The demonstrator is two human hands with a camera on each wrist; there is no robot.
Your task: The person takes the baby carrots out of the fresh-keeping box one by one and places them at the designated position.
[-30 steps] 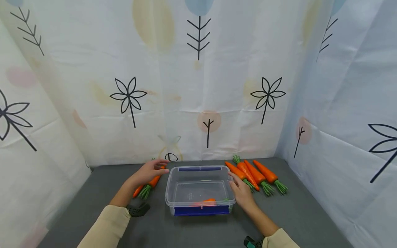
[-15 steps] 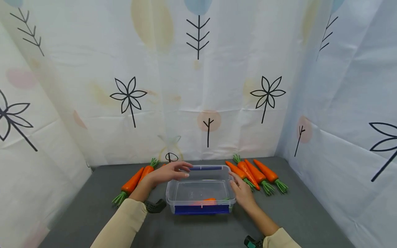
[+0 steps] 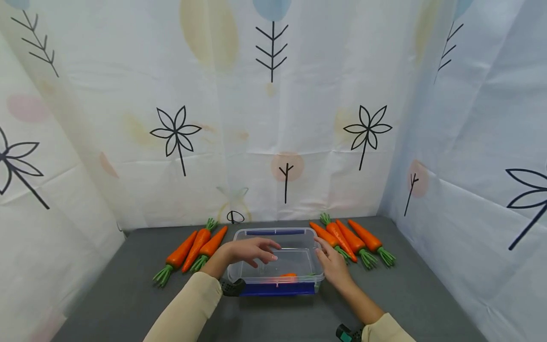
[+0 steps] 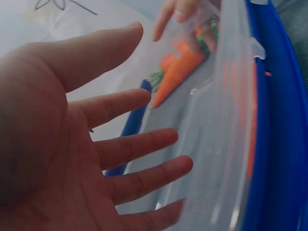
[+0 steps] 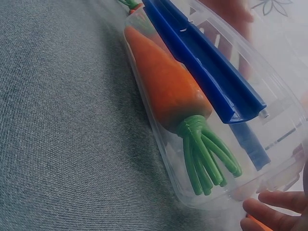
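A clear plastic box [image 3: 243, 273] with blue latches [image 3: 295, 289] stands mid-table; I cannot tell if a clear lid covers it. Inside lies an orange carrot [image 5: 163, 82] with green stems, seen through the wall in the right wrist view. My left hand [image 3: 252, 249] hovers over the left part of the box, fingers spread and holding nothing, as its palm [image 4: 57, 120] shows in the left wrist view. At the box's right side rests my right hand [image 3: 335, 271], its loosely bent fingers [image 5: 276, 209] by the box corner.
Three carrots [image 3: 181, 249] lie left of the box, stems pointing different ways. Several more carrots [image 3: 350, 237] lie to its right, close to my right hand. A patterned white cloth [image 3: 239, 185] closes off the back and sides of the grey table [image 3: 273, 320].
My left hand has moved rightward from beside the left carrots to over the box, uncovering those carrots. The right hand stays at the box's right side, and the box has not visibly moved.
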